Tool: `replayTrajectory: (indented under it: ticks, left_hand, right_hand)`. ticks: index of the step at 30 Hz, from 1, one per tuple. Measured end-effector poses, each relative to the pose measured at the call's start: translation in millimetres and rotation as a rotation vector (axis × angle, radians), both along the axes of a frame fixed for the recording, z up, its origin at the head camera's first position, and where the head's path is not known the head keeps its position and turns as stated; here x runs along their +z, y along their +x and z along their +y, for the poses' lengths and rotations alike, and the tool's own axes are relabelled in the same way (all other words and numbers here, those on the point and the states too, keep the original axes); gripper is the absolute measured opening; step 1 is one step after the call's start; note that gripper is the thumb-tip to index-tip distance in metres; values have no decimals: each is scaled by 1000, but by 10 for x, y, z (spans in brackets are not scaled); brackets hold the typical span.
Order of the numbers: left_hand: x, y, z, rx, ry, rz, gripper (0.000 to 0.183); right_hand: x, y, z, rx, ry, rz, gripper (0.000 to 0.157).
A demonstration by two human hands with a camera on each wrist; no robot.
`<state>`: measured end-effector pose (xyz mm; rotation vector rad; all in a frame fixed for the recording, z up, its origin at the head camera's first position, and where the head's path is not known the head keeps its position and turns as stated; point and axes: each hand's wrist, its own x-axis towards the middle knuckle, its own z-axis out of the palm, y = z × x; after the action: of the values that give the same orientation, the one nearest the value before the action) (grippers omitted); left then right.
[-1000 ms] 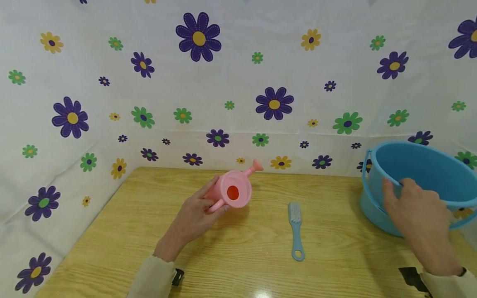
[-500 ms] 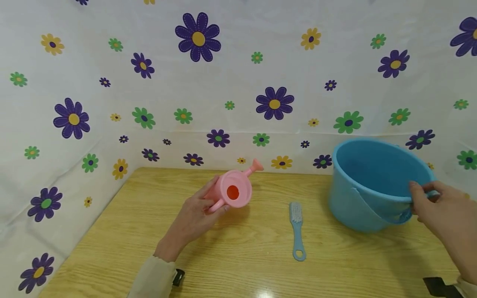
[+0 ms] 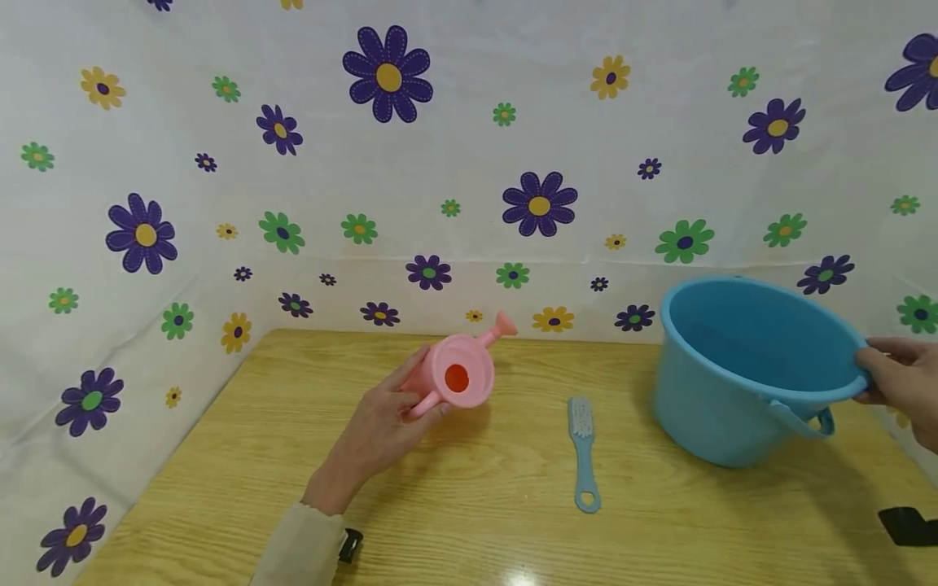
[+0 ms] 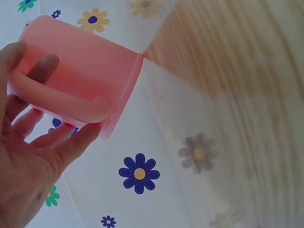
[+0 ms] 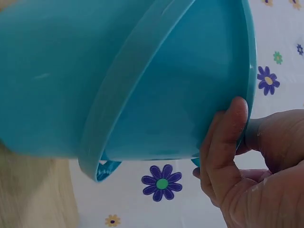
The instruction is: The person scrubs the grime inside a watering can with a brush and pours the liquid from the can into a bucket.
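A pink toy watering can is tipped so that its round opening faces me in the head view, with an orange-red patch showing inside. My left hand holds it at the handle, fingers against the body. The left wrist view shows the can's handle close up beside the fingers. At the right, my right hand pinches the rim of a light blue bucket, which leans a little. In the right wrist view, the fingers lie on the bucket's outer wall near the rim.
Between the two hands a blue brush lies on the wooden table, bristles up. A white flower-patterned cloth rises behind the table and along its left side. The bucket's handle hangs down against its wall.
The bucket moved left and turned, then shifted slightly back right; its handle swung round. My right hand went right along with the rim. The left hand and watering can stayed put.
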<state>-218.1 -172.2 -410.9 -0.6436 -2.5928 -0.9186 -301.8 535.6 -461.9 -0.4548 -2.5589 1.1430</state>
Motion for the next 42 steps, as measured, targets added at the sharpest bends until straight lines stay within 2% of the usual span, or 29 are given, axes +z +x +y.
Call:
replayTrajectory:
  ticks: [2, 4, 6, 10, 12, 14, 17, 23, 26, 30, 35, 38, 42]
  left_hand:
    - [0, -6, 4, 0, -3, 14, 28]
    - [0, -15, 5, 1, -8, 40, 29]
    - [0, -24, 1, 11, -16, 68, 41]
    - [-3, -35, -9, 16, -21, 121, 67]
    - [-8, -39, -10, 18, -19, 135, 67]
    - [-15, -40, -10, 21, -21, 144, 65]
    - [-24, -40, -4, 28, -32, 158, 69]
    - [-26, -22, 25, 43, -46, 209, 83]
    - [7, -7, 60, 46, -39, 239, 82]
    - [89, -6, 144, 46, -30, 285, 71]
    - [203, -9, 301, 61, -21, 330, 58]
    - [273, 1, 394, 62, -8, 346, 42]
    - [351, 5, 507, 67, 4, 351, 30]
  right_hand:
    - [-19, -29, 31, 5, 7, 40, 62]
    - [107, 32, -106, 6, 8, 49, 60]
    - [361, 213, -425, 32, -6, 52, 58]
    - [974, 709, -1271, 105, -16, 45, 53]
    - [1183, 901, -1598, 141, -23, 53, 52]
    - [1282, 992, -1788, 148, -18, 47, 50]
    - [1320, 1038, -1902, 165, -33, 47, 49]
    - [1221, 994, -1919, 209, -49, 26, 51]
    - [1202, 993, -1930, 210, -57, 8, 53]
    - [1233, 1001, -1961, 180, -15, -18, 54]
    - [1306, 979, -1970, 166, 139, -57, 60]
    - [1337, 942, -1954, 164, 220, -40, 66]
    - [1374, 848, -1940, 160, 252, -3, 66]
